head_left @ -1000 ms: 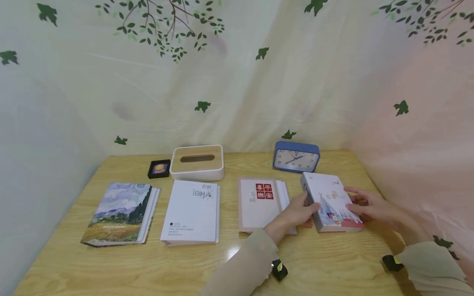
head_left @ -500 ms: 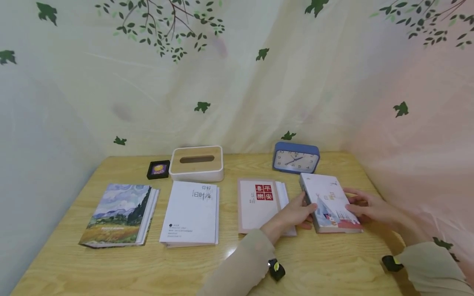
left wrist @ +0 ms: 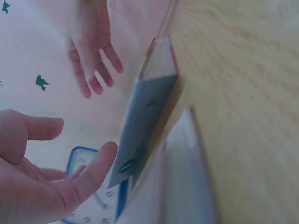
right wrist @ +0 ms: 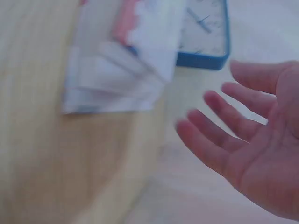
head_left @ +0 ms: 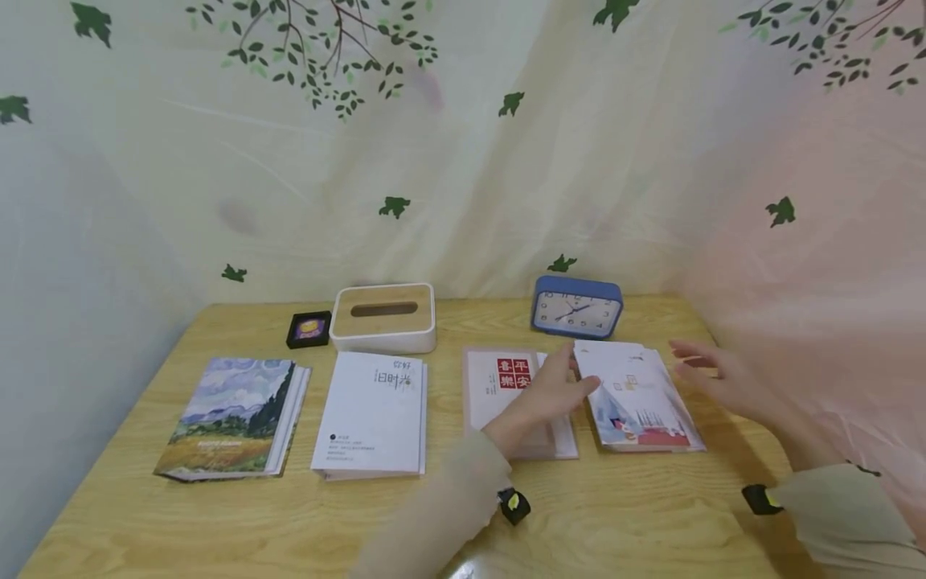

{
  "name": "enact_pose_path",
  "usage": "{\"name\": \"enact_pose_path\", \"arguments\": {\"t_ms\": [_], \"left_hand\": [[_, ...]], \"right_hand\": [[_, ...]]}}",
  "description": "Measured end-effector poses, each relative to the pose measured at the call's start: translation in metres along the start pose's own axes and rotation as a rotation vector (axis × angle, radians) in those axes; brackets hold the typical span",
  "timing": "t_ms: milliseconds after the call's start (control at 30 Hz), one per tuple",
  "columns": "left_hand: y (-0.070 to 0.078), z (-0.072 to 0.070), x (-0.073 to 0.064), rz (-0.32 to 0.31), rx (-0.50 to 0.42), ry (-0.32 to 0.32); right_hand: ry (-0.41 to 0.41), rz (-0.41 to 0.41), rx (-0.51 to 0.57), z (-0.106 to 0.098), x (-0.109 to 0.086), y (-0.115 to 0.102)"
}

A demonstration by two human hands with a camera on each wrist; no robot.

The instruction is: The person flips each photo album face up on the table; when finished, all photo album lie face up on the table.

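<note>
At the right of the table lies a white photo album [head_left: 637,402] with a tent drawing and a red strip on its cover; its thick spine [left wrist: 145,123] faces the left wrist camera. My left hand [head_left: 546,398] hovers at its left edge, fingers and thumb spread, over part of an album with red characters [head_left: 492,418]. Both fingers and thumb of that hand [left wrist: 51,172] stand apart from the spine in the left wrist view. On the other side my right hand [head_left: 731,382] is lifted away, its fingers [right wrist: 210,149] loosely extended and holding nothing. Loose page edges [right wrist: 112,84] show blurred there.
Behind the albums stand a blue alarm clock [head_left: 577,307], a white tissue box with a wooden top [head_left: 383,322] and a small black framed piece [head_left: 309,330]. Further left lie a white album [head_left: 372,418] and a landscape-cover album [head_left: 227,418]. A printed cloth [head_left: 463,161] hangs behind the table.
Both hands have let go of the tent-drawing album and moved apart from it, the left hand to the left, the right slightly up. The album has shifted slightly left and looks flatter.
</note>
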State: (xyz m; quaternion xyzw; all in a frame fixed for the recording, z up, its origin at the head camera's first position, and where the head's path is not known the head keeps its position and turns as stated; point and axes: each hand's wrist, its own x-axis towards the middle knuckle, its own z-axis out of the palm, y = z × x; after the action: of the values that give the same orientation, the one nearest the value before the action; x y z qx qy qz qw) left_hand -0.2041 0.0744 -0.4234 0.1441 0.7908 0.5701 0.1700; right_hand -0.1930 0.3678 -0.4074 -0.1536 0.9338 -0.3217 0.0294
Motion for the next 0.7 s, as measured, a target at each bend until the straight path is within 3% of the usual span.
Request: {"name": "enact_pose_path", "arguments": {"t_ms": [167,233,333,400,567,633,700], "left_hand": [[0.01,-0.043,-0.013,0.265,0.323,0.004],[0.015,-0.062,-0.021,0.373,0.46,0.04],[0.024,-0.09,-0.034,0.469,0.652,0.12],[0.03,-0.109,-0.043,0.508,0.762,0.179],[0.036,-0.162,-0.068,0.547,1.021,0.329],[0.035,-0.185,-0.08,0.527,1.099,0.371],[0.032,-0.209,-0.091,0.452,1.14,0.375]], "right_hand": [[0.243,-0.207,-0.168,-0.01,0.01,-0.032],[0.348,-0.287,-0.248,-0.012,0.013,-0.043],[0.457,-0.352,-0.351,-0.015,0.017,-0.059],[0.476,-0.355,-0.385,-0.017,0.02,-0.07],[0.428,-0.285,-0.458,-0.021,0.027,-0.091],[0.388,-0.256,-0.482,-0.022,0.03,-0.096],[0.336,-0.227,-0.506,-0.023,0.034,-0.098]]}}
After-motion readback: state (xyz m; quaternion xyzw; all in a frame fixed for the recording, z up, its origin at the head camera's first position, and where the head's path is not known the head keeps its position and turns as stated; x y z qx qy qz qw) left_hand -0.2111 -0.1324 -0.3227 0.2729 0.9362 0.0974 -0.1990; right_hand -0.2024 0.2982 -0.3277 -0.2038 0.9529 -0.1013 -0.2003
